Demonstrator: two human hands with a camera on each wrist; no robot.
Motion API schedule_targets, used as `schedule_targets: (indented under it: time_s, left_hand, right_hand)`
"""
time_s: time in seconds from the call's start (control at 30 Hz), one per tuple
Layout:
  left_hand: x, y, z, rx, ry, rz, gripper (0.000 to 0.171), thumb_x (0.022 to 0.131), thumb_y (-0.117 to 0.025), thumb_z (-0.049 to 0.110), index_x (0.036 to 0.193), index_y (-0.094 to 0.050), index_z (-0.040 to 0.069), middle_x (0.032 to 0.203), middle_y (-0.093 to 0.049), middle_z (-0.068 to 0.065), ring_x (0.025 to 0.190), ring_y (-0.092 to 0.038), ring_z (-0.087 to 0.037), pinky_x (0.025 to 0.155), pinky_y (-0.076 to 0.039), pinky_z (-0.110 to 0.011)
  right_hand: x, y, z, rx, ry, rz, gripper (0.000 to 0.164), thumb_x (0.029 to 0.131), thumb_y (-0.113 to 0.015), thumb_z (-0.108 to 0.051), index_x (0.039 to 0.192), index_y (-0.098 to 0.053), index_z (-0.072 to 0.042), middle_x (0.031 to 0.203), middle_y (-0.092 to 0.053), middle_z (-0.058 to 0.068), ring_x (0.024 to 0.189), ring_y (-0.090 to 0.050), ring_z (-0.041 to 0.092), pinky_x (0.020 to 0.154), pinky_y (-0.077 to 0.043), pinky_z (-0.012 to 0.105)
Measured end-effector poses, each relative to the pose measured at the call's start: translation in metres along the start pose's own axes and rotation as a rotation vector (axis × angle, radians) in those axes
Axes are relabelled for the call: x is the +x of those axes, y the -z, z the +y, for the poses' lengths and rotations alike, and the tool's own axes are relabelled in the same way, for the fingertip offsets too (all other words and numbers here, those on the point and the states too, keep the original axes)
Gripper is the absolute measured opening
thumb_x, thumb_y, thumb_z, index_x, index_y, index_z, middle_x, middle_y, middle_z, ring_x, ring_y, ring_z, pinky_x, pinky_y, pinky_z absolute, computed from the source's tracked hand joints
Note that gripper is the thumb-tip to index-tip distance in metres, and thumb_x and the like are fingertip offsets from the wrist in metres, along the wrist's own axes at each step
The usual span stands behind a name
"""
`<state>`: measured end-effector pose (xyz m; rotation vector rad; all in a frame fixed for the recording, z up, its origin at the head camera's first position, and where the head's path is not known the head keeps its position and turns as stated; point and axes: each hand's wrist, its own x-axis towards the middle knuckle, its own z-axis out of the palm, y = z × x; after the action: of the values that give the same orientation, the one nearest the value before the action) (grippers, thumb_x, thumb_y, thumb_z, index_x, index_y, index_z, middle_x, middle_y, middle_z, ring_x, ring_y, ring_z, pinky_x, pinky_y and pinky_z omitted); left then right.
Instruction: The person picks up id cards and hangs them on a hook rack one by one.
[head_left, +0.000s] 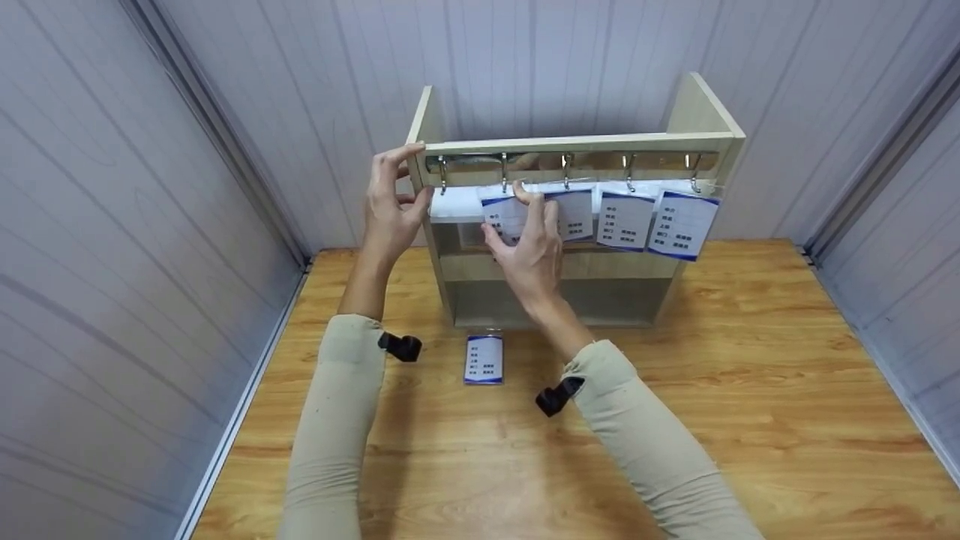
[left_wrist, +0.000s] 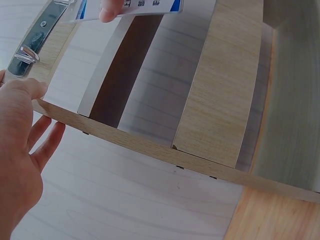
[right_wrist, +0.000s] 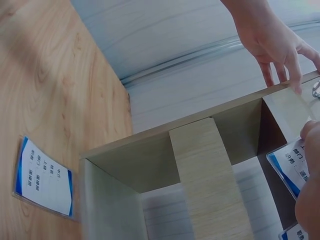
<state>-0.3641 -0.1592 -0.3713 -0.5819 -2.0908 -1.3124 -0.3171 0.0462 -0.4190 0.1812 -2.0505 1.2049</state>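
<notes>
My left hand grips the upper left side panel of a light wooden rack, thumb in front and fingers behind. My right hand pinches a clear-sleeved name badge just under the second hook from the left. Part of that badge is hidden by the fingers. To its right hang several more blue-and-white badges, one partly behind the right hand. The leftmost hook bears no badge. Another name badge lies flat on the wooden surface, below the rack.
The metal hook rail runs along the rack's top front board. Pale panelled walls stand behind and on both sides. Black wrist cameras stick out from both sleeves, over the wood-grain surface.
</notes>
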Motion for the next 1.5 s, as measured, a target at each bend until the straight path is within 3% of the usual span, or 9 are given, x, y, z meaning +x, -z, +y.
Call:
schedule_targets:
  time_s: [0.17, 0.4, 0.73, 0.93, 1.1, 1.5]
  left_hand:
    - [0.000, -0.001, -0.002, -0.010, -0.005, -0.003, 0.054, 0.102, -0.070, 0.001, 0.155, -0.059, 0.009, 0.156, -0.053, -0.023, 0.139, -0.067, -0.042, 0.092, -0.071, -0.054]
    - [0.002, -0.001, -0.003, -0.011, -0.010, 0.003, 0.054, 0.102, -0.071, 0.000, 0.154, -0.059, 0.008, 0.154, -0.054, -0.023, 0.138, -0.068, -0.042, 0.091, -0.072, -0.053]
    - [0.001, -0.002, -0.003, 0.000, 0.005, 0.000, 0.055, 0.103, -0.071, -0.001, 0.155, -0.058, 0.010, 0.157, -0.053, -0.022, 0.139, -0.068, -0.042, 0.093, -0.072, -0.052]
    - [0.002, -0.001, -0.003, -0.006, 0.004, -0.001, 0.055, 0.103, -0.070, -0.001, 0.155, -0.058, 0.009, 0.157, -0.053, -0.022, 0.139, -0.068, -0.042, 0.093, -0.072, -0.052]
    - [0.002, -0.002, -0.003, -0.019, -0.007, -0.010, 0.055, 0.103, -0.069, 0.001, 0.155, -0.057, 0.009, 0.156, -0.052, -0.023, 0.139, -0.067, -0.041, 0.092, -0.071, -0.054]
    - [0.002, -0.001, -0.002, -0.023, -0.005, -0.006, 0.055, 0.103, -0.069, 0.000, 0.155, -0.057, 0.009, 0.155, -0.052, -0.022, 0.140, -0.068, -0.040, 0.092, -0.071, -0.057]
  right_hand:
    - [-0.007, -0.003, 0.007, 0.045, 0.031, 0.018, 0.074, 0.091, -0.093, -0.013, 0.154, -0.054, -0.009, 0.137, -0.059, 0.023, 0.112, -0.066, 0.038, 0.103, -0.066, 0.048]
    - [-0.011, -0.005, 0.013, 0.072, 0.062, 0.031, 0.077, 0.091, -0.092, -0.011, 0.157, -0.051, -0.012, 0.141, -0.057, 0.024, 0.109, -0.067, 0.038, 0.094, -0.070, 0.047]
    - [-0.018, -0.001, 0.015, 0.074, 0.064, 0.035, 0.080, 0.090, -0.092, -0.010, 0.159, -0.053, -0.012, 0.127, -0.052, 0.020, 0.116, -0.058, 0.034, 0.108, -0.064, 0.049]
    - [-0.024, 0.001, 0.017, 0.104, 0.068, 0.038, 0.079, 0.089, -0.092, -0.009, 0.159, -0.054, -0.009, 0.128, -0.050, 0.021, 0.123, -0.056, 0.035, 0.123, -0.056, 0.050]
    - [-0.029, 0.004, 0.019, 0.116, 0.058, 0.007, 0.082, 0.088, -0.093, -0.009, 0.160, -0.053, -0.010, 0.130, -0.048, 0.021, 0.126, -0.056, 0.036, 0.127, -0.053, 0.052]
    - [-0.052, 0.008, 0.033, 0.080, 0.035, -0.033, 0.081, 0.088, -0.093, -0.012, 0.159, -0.054, -0.012, 0.130, -0.047, 0.020, 0.124, -0.059, 0.039, 0.120, -0.059, 0.055]
